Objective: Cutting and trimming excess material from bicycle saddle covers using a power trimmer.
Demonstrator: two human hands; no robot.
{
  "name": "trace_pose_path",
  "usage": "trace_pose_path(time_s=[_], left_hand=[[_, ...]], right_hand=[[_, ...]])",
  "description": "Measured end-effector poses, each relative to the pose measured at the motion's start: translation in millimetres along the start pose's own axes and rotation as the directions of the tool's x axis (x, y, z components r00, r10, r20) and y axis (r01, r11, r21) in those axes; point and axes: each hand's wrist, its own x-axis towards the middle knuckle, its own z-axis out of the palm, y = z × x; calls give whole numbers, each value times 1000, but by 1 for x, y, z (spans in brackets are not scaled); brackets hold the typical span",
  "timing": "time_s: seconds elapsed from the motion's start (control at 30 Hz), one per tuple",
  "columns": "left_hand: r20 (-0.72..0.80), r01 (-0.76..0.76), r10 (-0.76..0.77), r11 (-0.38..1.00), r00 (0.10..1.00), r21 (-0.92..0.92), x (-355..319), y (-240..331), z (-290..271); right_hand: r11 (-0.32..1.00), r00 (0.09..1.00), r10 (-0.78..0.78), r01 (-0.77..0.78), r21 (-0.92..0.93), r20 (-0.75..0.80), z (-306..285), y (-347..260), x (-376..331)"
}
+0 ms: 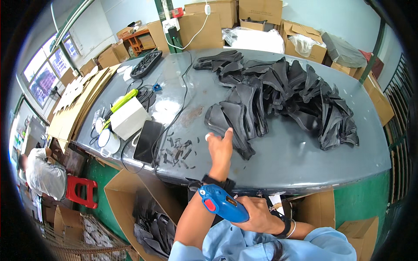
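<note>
A grey table (pixel 296 167) fills the middle of our view. Across its right half sprawls a pile (pixel 278 87) of dark, curved parts, its nearest piece reaching toward us. Stacked cardboard (pixel 82 100) lines the table's far-left side; beyond it, someone in pale clothing (pixel 43 176) is near a red stool (pixel 82 191). Below the table's front edge, at our left, an open carton (pixel 117 187) contains more dark parts.

Our right hand (pixel 261 215) is wrapped around a blue tool (pixel 224 204), whose body covers part of our left forearm. Our left hand (pixel 221 150) reaches over the front of the pile, thumb and one finger spread apart at the nearest part; we cannot tell whether they touch it.

A white box (pixel 130 118), a dark phone (pixel 148 141) and a white mug (pixel 109 141) crowd the left side. A black cord (pixel 186 82) runs between them and the pile. Smallest are black scraps (pixel 177 151), scattered just right of the phone.
</note>
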Motion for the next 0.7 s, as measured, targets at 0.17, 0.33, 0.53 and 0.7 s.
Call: trace_pose_path(time_s=[0.17, 0.33, 0.53, 0.7], left_hand=[[-102, 11, 50, 849, 994, 528, 17, 15, 17], [470, 473, -252, 761, 846, -444, 19, -14, -48], [447, 407, -144, 708, 883, -577, -72, 23, -106], [485, 395, -112, 747, 868, -534, -101, 22, -115]], right_hand=[[999, 999, 37, -36, 33, -30, -7, 3, -8], [974, 969, 224, -226, -8, -107, -22, 10, -2], [859, 818, 512, -492, 142, -260, -35, 34, 25], [831, 856, 516, -491, 262, -28, -34, 17, 57]])
